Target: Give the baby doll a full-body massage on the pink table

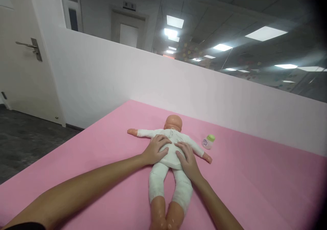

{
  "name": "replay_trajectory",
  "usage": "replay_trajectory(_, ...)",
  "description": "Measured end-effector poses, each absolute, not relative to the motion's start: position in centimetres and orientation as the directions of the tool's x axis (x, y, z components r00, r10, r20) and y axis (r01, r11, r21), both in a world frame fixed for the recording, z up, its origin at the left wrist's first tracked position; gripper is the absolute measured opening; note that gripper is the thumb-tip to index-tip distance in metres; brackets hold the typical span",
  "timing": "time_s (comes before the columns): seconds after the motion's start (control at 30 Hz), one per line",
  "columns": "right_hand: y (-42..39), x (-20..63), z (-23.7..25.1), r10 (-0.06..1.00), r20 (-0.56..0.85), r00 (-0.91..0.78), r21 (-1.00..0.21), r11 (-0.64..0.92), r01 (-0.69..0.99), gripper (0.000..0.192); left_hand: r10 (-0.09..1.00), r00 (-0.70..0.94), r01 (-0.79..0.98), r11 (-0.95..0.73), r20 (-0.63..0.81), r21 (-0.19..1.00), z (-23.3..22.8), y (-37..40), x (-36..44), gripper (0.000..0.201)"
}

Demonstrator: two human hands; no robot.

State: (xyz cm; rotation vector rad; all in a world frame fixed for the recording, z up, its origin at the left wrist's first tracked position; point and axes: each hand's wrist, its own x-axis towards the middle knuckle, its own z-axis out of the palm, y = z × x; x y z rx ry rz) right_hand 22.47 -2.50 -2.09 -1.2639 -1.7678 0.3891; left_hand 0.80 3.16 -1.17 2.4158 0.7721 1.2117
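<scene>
Pink mat [255, 182], white partition behind. Left hand [155, 150] and right hand [187, 162] spread flat, pressing the doll [171, 151] lying face up beneath both palms; small bottle [208, 141] just right of the grip. Likely risk: uneven push sliding the doll sideways into the bottle, tipping it.

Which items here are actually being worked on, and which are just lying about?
In hand:
- doll, lying on the pink mat
- left hand resting flat on its torso
- right hand resting flat on its torso

Lying about:
- small bottle with green cap, beside the doll's arm, untouched
- door, at left
</scene>
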Motion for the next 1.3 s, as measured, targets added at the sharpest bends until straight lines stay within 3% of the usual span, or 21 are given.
replay_trajectory(1.3, -2.58, 22.72, -2.17, 0.878, 0.472, -0.076, -0.683, 0.419, 0.598, 0.032, 0.612, 0.494, 0.334, -0.79, 0.618, 0.515, -1.06, 2.99, 0.91, 0.029)
